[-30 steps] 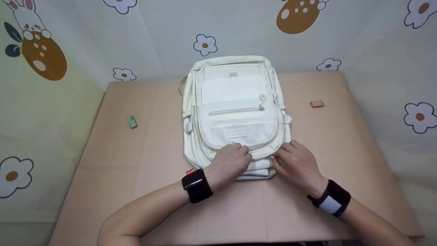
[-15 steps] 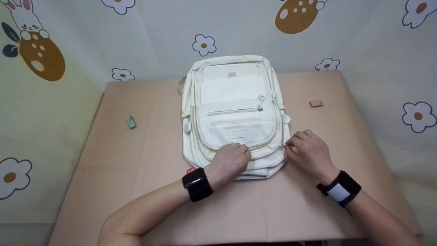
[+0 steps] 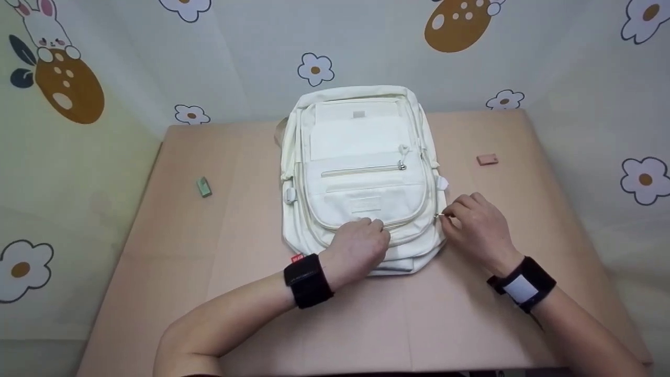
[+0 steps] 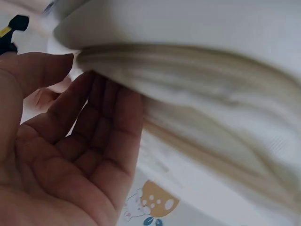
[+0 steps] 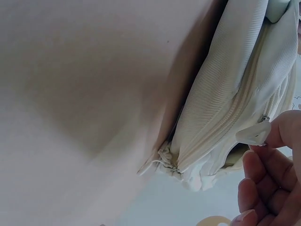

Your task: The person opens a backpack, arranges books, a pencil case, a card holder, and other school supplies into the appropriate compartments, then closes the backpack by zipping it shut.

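A cream backpack (image 3: 361, 136) lies on the table with its front pockets facing up. At the bottom of the front pocket, my left hand (image 3: 361, 246) grips the fabric edge; in the left wrist view, its thumb and fingers (image 4: 122, 122) come together at the end of a zipped fold (image 4: 188, 70). My right hand (image 3: 476, 225) is at the bag's lower right side, pinching a pale zipper pull (image 5: 254, 134) between thumb and index finger. Close by the pull, a dark gap (image 5: 235, 155) shows in the bag's side.
On the table (image 3: 251, 324), a small green block (image 3: 204, 187) lies left of the backpack and a small pink block (image 3: 487, 159) lies to its right. A patterned cloth (image 3: 251, 63) hangs behind and along both sides.
My right hand has moved with the zipper pull from the bag's lower right corner outward and up its right side. My left hand has stayed at the pocket's bottom edge.
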The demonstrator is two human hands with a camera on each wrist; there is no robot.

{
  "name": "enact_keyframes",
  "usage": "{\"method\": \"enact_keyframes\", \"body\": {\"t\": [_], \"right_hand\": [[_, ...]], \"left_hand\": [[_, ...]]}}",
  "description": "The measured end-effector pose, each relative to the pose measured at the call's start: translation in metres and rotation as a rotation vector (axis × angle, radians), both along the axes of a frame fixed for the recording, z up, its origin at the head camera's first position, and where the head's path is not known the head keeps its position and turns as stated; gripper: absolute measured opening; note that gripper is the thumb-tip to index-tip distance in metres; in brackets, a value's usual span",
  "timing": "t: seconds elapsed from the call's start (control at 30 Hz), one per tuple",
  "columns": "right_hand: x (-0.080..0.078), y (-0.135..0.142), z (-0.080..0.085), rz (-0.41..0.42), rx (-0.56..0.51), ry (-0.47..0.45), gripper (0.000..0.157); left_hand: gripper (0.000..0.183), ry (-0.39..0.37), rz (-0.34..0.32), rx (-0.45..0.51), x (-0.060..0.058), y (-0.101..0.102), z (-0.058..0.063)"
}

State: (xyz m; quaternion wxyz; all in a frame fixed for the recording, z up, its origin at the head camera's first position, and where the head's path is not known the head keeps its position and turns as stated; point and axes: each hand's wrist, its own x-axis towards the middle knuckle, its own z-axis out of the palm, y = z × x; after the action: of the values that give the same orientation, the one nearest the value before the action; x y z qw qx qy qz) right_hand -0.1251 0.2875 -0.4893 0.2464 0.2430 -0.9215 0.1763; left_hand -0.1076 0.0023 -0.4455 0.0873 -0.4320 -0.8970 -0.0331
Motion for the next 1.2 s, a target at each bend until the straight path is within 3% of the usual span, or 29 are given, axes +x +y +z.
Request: {"method": "enact_keyframes", "body": {"t": [0.13,0.23,0.43,0.63,0.97,1.2], "right_hand": [[0.001,0.001,0.001,0.008,-0.008,0.002,0.004],[0.002,0.001,0.002,0.008,0.002,-0.007,0.004],[0.002,0.002,0.002,-0.008,-0.015,-0.071,0.004],[0.003,0.002,0.004,-0.003,-0.031,-0.095,0.004],[-0.002,0.003,0.007,0.005,0.006,-0.094,0.006],[-0.022,0.004,0.009,-0.029,0.045,-0.061,0.008]], "left_hand": [[0.005,-0.009,-0.017,-0.068,0.003,0.016,0.016],[0.005,0.009,-0.043,-0.141,0.003,0.034,0.021],[0.012,0.124,-0.012,-0.220,-0.002,0.066,0.005],[0.016,0.254,0.041,-0.248,-0.007,0.075,-0.009],[0.016,0.157,0.035,-0.286,-0.011,0.073,-0.005],[0.016,0.131,0.019,-0.263,-0.013,0.072,-0.005]]}}
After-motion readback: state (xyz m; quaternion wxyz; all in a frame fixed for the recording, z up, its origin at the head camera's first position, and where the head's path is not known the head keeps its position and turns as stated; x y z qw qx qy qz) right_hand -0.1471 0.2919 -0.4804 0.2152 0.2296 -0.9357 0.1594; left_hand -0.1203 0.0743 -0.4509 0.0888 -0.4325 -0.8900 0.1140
